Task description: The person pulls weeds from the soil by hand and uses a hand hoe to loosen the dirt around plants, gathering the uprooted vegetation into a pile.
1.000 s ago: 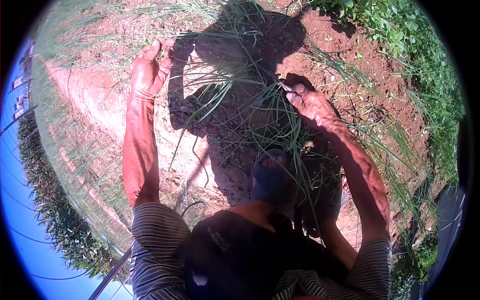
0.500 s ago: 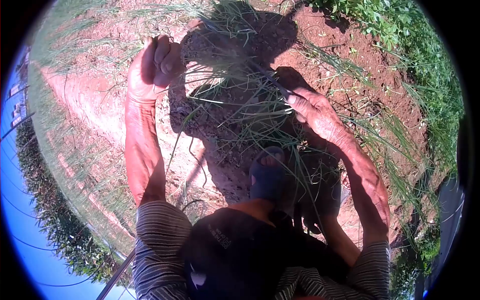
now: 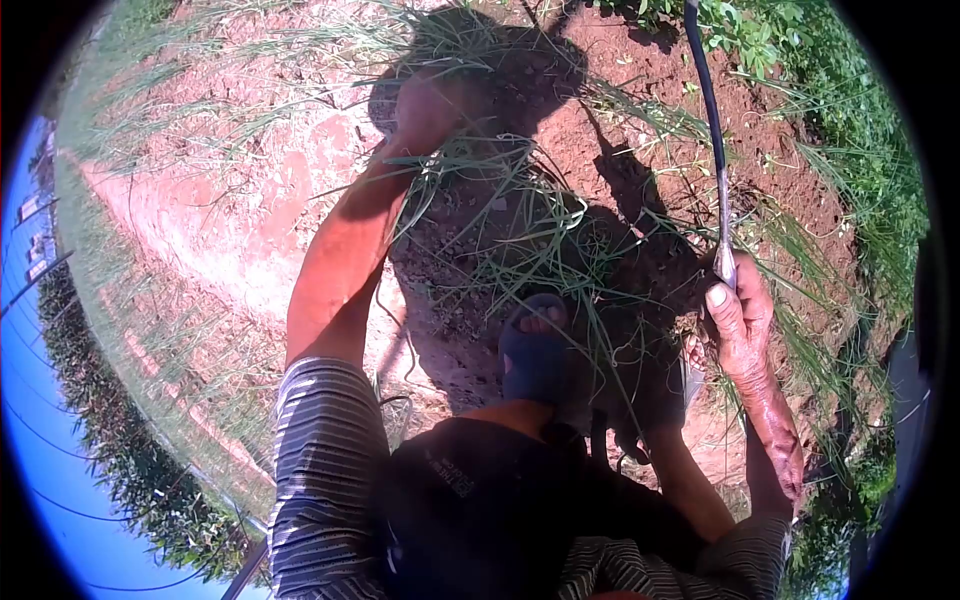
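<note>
My right hand (image 3: pixel 738 305) grips a sickle (image 3: pixel 716 140) by its base, thumb laid along the metal socket. Its long, dark, narrow blade points away from me toward the top of the view. My left hand (image 3: pixel 430 112) reaches far forward, low over the soil and long thin green grass-like stalks (image 3: pixel 465 165). Motion blur and shadow hide its fingers. Cut-looking stalks (image 3: pixel 540 235) lie in a loose, tangled heap between my hands, just ahead of my sandalled foot (image 3: pixel 538 345).
Reddish bare soil (image 3: pixel 640 80) surrounds the heap. Rows of thin green plants (image 3: pixel 150 110) stand on the left. Leafy greenery (image 3: pixel 860 130) borders the right side. My own shadow falls over the middle ground.
My left hand has moved right and forward to the stalks. My right hand has drawn back to the right with the sickle, whose blade has swung from pointing left to pointing forward.
</note>
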`<control>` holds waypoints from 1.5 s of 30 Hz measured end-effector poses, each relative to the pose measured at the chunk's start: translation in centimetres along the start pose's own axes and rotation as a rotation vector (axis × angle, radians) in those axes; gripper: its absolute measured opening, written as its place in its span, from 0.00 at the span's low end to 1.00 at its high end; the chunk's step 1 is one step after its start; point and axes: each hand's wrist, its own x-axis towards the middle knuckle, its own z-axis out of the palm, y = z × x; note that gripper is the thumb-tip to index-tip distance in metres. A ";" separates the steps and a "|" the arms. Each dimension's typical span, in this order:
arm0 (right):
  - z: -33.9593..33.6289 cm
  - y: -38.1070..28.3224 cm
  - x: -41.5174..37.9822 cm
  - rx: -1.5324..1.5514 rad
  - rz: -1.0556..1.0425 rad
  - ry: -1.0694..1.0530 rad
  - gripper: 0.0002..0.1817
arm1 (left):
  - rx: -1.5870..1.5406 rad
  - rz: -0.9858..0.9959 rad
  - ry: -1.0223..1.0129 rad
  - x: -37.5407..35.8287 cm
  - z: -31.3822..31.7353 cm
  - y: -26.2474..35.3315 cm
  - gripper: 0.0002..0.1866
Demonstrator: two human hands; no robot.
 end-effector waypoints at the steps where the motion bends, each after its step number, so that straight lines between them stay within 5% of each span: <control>1: 0.1 0.0 -0.6 0.004 0.075 -0.023 0.18 | 0.059 -0.031 0.014 0.7 0.8 0.0 0.17; 4: 0.5 2.1 -1.5 -0.009 0.117 -0.015 0.16 | -0.045 -0.215 0.236 3.4 5.3 -2.4 0.18; 7: 0.6 2.2 -1.5 -0.126 0.006 -0.031 0.15 | -0.062 -0.350 0.189 4.0 5.1 -1.5 0.17; 19: 0.9 2.7 -1.8 -0.086 0.032 -0.043 0.14 | 0.108 -0.271 0.165 2.5 4.2 -0.1 0.22; 25: 0.5 2.7 -1.7 -0.131 0.060 -0.041 0.14 | -0.195 -0.052 0.358 2.6 6.8 -4.0 0.20; 28: 0.2 3.1 -1.8 -0.149 0.019 -0.042 0.14 | -0.448 -0.196 0.319 1.9 6.1 -3.7 0.20; 31: 0.2 3.3 -1.7 -0.154 0.026 -0.052 0.13 | -0.148 -0.092 0.416 0.2 4.3 -2.9 0.16; 34: 0.4 3.9 -1.8 -0.135 0.044 -0.033 0.13 | -1.141 -0.308 0.404 -2.2 1.8 -1.2 0.16; 39: -0.1 7.2 -2.9 -0.266 -0.024 -0.030 0.14 | -1.460 -0.272 0.460 -8.2 -2.1 -5.1 0.07; 40: -0.5 7.4 -3.3 -0.289 0.090 -0.074 0.14 | -1.685 -0.058 0.195 -10.3 -2.5 -7.2 0.07; 43: -0.5 7.2 -3.4 -0.459 0.160 -0.097 0.15 | -1.915 -0.090 0.263 -15.4 -4.1 -6.1 0.05; 45: -0.2 8.5 -2.8 -0.481 0.106 -0.094 0.17 | -1.717 -0.281 0.444 -19.1 -5.5 -4.3 0.06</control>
